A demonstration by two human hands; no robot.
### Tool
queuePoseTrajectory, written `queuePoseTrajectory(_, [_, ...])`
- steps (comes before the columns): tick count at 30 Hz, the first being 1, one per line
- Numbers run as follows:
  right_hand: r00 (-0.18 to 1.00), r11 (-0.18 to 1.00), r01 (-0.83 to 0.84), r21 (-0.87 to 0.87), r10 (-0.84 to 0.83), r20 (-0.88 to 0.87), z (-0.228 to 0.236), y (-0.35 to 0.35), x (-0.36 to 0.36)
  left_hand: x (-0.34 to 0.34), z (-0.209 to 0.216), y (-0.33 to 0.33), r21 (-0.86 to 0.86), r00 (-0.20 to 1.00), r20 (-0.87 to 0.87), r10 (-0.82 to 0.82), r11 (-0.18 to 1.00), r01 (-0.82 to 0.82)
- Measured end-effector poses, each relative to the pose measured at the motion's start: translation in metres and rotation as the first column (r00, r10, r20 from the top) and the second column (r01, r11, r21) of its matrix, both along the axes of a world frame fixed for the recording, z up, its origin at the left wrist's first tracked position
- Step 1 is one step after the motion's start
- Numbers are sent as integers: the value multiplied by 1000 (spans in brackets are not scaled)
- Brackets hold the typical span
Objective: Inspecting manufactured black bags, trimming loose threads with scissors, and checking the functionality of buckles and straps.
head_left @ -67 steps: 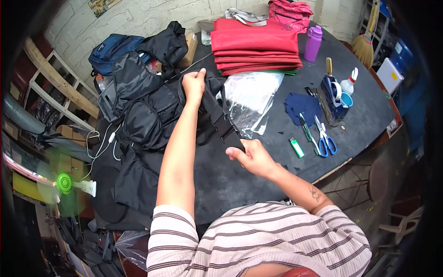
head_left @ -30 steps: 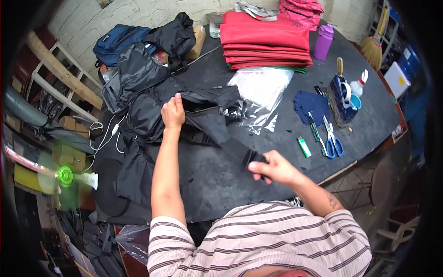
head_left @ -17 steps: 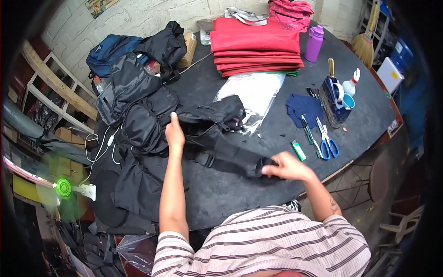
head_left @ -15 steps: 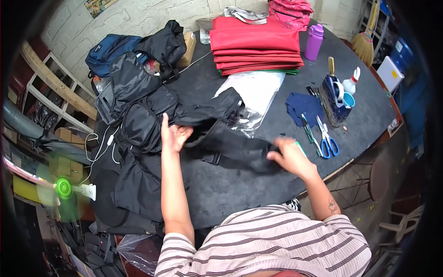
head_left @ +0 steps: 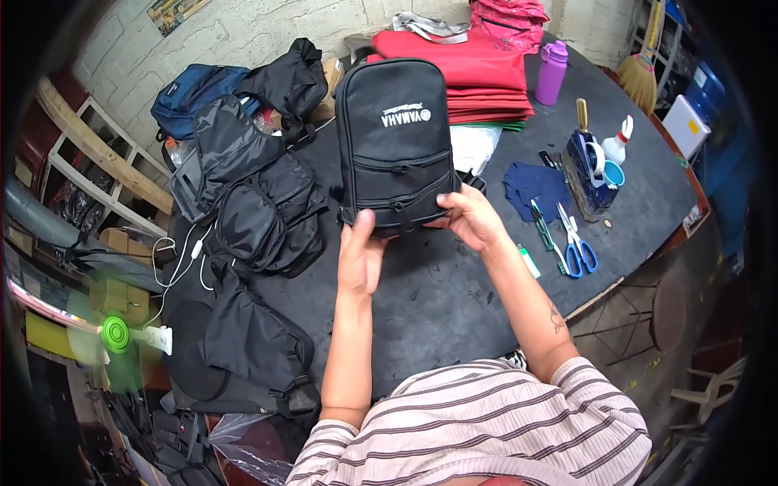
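Note:
A small black backpack (head_left: 397, 130) is held up above the middle of the table, its front panel facing me. White lettering marks its far half, and two zipped pockets cross the half closer to me. My left hand (head_left: 361, 253) grips the lower left corner, thumb on the front. At the lower right, my right hand (head_left: 472, 217) pinches the edge with its thumb on the front and its fingers partly hidden. To the left lie more black bags (head_left: 251, 215), and a loose black fabric piece with a strap (head_left: 251, 332) lies closer to me.
Behind the backpack is a stack of folded red fabric (head_left: 486, 81) on clear plastic. Farther right are a purple bottle (head_left: 552, 74), a navy cloth (head_left: 535, 190), blue-handled scissors (head_left: 577, 251) and a spray bottle (head_left: 617, 144). A green fan (head_left: 116, 333) spins at the table's left edge.
My left hand was open over the black bags and my right was blurred beside black fabric and straps. Now both hands hold the backpack raised, front panel showing, and the plastic is partly covered.

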State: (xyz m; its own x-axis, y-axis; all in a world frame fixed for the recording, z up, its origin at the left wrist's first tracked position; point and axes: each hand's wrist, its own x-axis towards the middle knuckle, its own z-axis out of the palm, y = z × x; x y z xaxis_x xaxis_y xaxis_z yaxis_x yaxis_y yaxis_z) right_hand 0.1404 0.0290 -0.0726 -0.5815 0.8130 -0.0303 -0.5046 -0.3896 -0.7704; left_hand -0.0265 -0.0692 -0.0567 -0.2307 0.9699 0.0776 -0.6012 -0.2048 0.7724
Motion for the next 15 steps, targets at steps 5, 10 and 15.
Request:
queuePoseTrajectory(5, [939,999,2,-41,-16,-343,0,-12,-5,-24,-24,8,-225,993,-117,-35,974,8])
queuePoseTrajectory(10, [978,959,99,264,-46,-203,-2,-8,-3,-32,-83,19,-109,897,429,-104,980,166])
queuePoseTrajectory(15, [998,962,59,268,-48,-49,-6,-6,16,-14,-76,11,-22,785,619,33,999,-25])
